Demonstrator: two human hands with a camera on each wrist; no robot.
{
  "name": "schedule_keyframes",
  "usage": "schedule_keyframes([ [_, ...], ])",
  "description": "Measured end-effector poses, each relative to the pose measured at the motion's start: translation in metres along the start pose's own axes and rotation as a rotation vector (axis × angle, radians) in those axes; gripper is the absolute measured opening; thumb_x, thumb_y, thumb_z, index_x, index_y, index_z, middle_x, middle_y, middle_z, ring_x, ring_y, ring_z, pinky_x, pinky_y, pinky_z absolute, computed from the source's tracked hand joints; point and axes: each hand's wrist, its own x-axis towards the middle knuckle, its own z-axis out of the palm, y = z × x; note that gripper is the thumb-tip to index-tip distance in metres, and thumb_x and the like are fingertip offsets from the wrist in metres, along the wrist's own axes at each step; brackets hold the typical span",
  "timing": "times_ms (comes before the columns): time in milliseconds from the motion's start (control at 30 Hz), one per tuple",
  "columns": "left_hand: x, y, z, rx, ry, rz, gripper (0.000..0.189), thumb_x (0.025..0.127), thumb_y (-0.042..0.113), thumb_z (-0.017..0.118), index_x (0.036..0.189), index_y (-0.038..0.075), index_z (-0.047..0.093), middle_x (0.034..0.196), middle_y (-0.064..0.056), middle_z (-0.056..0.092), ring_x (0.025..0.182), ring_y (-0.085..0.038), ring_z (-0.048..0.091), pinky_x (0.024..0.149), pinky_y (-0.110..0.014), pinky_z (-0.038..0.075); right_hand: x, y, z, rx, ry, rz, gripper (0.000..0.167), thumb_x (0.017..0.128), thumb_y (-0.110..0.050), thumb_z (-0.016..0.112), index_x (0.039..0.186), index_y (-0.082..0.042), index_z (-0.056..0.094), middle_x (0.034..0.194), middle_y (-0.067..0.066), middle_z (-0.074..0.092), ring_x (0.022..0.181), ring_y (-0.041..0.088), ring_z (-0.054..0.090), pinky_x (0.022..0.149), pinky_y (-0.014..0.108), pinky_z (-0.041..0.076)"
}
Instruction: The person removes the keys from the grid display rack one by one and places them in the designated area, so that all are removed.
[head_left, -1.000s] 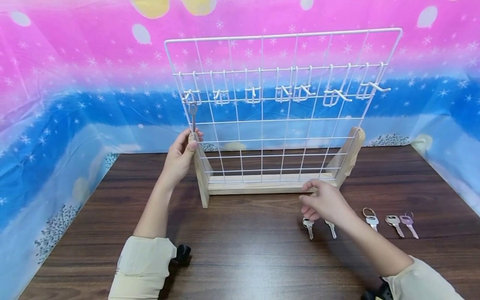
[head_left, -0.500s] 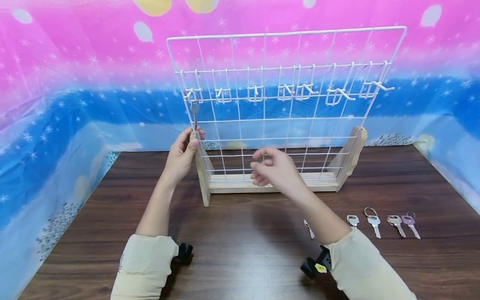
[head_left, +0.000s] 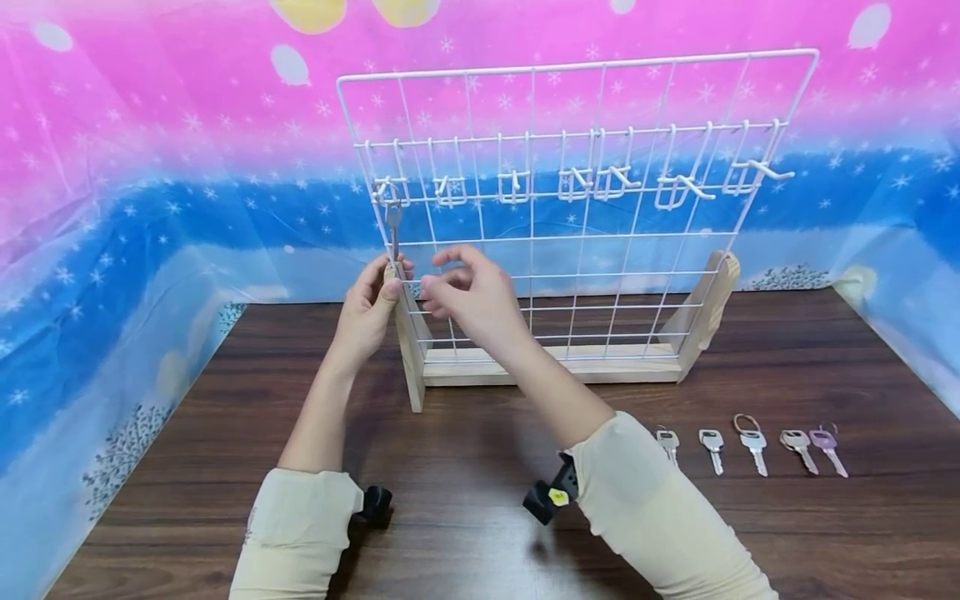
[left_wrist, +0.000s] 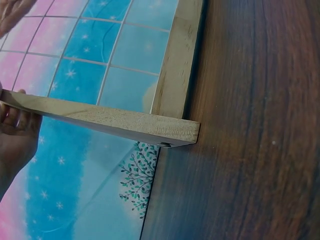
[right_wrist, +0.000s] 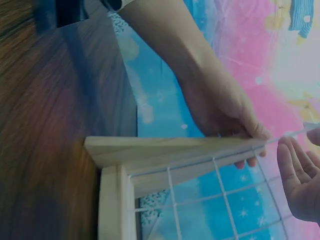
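A white wire grid rack (head_left: 570, 237) stands in a wooden base, with a row of white hooks along its upper part. My left hand (head_left: 367, 304) holds the top of the left wooden upright (head_left: 408, 350), thumb in front; the left wrist view shows fingers (left_wrist: 20, 120) behind that wood. A silver key (head_left: 394, 225) hangs by its ring from the leftmost hook. My right hand (head_left: 476, 296) is just right of the upright, in front of the grid, fingers loosely bent and no object visible in them. In the right wrist view, its fingers (right_wrist: 295, 162) are close to the wire edge.
On the dark wood table (head_left: 450, 517), several keys lie in a row at the right, among them a silver key (head_left: 753, 450) with a large ring and a purple key (head_left: 828, 450). A patterned cloth (head_left: 187, 150) surrounds the table.
My right hand has moved left and upward, from above the keys on the table to beside the left upright. My left hand stays on the upright, and the hanging key remains on its hook.
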Motion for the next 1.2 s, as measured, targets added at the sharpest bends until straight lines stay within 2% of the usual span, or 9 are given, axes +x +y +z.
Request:
schedule_keyframes([
  [167,0.0,-0.001,-0.002,0.035,0.004,-0.023,0.06,0.09,0.035,0.047,0.135,-0.004,0.039,0.106,0.001,0.053,0.093,-0.009,0.047,0.077,-0.022,0.039,0.011,-0.011,0.014,-0.161,0.073,-0.105,0.029,0.088,-0.018,0.065,0.112,-0.008,0.052,0.094,0.005,0.068,0.079,0.011,0.063,0.066,0.025,0.05],
  [333,-0.005,-0.003,-0.004,0.06,0.015,-0.04,0.066,0.088,0.041,0.046,0.137,-0.003,0.037,0.112,-0.011,0.053,0.094,-0.01,0.047,0.078,-0.021,0.038,0.015,-0.018,0.027,-0.231,0.106,-0.114,0.033,0.088,-0.024,0.065,0.114,-0.01,0.051,0.1,0.0,0.065,0.083,0.01,0.061,0.065,0.024,0.049],
  [433,-0.007,-0.005,-0.003,0.053,0.02,-0.044,0.066,0.088,0.041,0.047,0.137,-0.003,0.038,0.113,-0.01,0.053,0.096,-0.011,0.047,0.079,-0.021,0.038,0.016,-0.02,0.031,-0.179,0.121,-0.076,0.035,0.087,-0.025,0.066,0.115,-0.008,0.052,0.102,0.001,0.065,0.084,0.01,0.061,0.068,0.023,0.049],
  [500,-0.008,-0.006,-0.003,0.046,0.021,-0.044,0.065,0.088,0.04,0.048,0.137,-0.002,0.039,0.108,-0.005,0.054,0.094,-0.012,0.047,0.078,-0.021,0.038,0.016,-0.022,0.032,-0.102,0.125,-0.058,0.037,0.087,-0.024,0.066,0.117,-0.006,0.053,0.101,0.004,0.066,0.084,0.012,0.062,0.07,0.024,0.049],
  [600,-0.007,-0.006,-0.002,0.039,0.015,-0.05,0.064,0.088,0.04,0.048,0.137,-0.001,0.039,0.105,0.003,0.053,0.093,-0.013,0.047,0.077,-0.022,0.038,0.018,-0.024,0.032,0.012,0.1,-0.029,0.037,0.088,-0.021,0.065,0.119,-0.004,0.052,0.097,0.007,0.067,0.081,0.016,0.064,0.07,0.025,0.051],
  [667,-0.006,-0.005,-0.002,0.041,0.008,-0.055,0.067,0.086,0.043,0.048,0.137,0.0,0.039,0.104,0.004,0.053,0.092,-0.012,0.046,0.076,-0.022,0.038,0.018,-0.026,0.031,0.062,0.085,-0.024,0.034,0.089,-0.018,0.064,0.117,-0.003,0.053,0.091,0.011,0.067,0.076,0.02,0.065,0.068,0.026,0.052],
  [900,-0.001,-0.001,-0.003,0.05,0.01,-0.04,0.069,0.084,0.045,0.048,0.135,-0.002,0.04,0.111,-0.012,0.055,0.094,-0.008,0.048,0.078,-0.022,0.038,0.018,-0.03,0.03,0.068,0.114,-0.071,0.026,0.089,-0.01,0.063,0.109,-0.002,0.05,0.077,0.013,0.064,0.067,0.02,0.063,0.065,0.027,0.052],
  [1067,-0.001,0.0,-0.003,0.043,0.009,-0.051,0.069,0.085,0.043,0.048,0.136,-0.002,0.039,0.122,-0.023,0.051,0.099,-0.008,0.049,0.083,-0.023,0.039,0.012,-0.029,0.032,0.12,0.151,-0.122,0.021,0.091,-0.005,0.06,0.106,0.003,0.049,0.077,0.015,0.062,0.065,0.022,0.062,0.065,0.028,0.053],
  [1200,0.001,-0.001,-0.002,0.041,0.01,-0.053,0.068,0.086,0.042,0.048,0.137,-0.001,0.039,0.123,-0.024,0.05,0.101,-0.009,0.048,0.085,-0.023,0.038,0.009,-0.028,0.031,0.121,0.172,-0.172,0.012,0.092,-0.004,0.056,0.1,0.003,0.051,0.08,0.016,0.063,0.07,0.024,0.063,0.068,0.029,0.053],
])
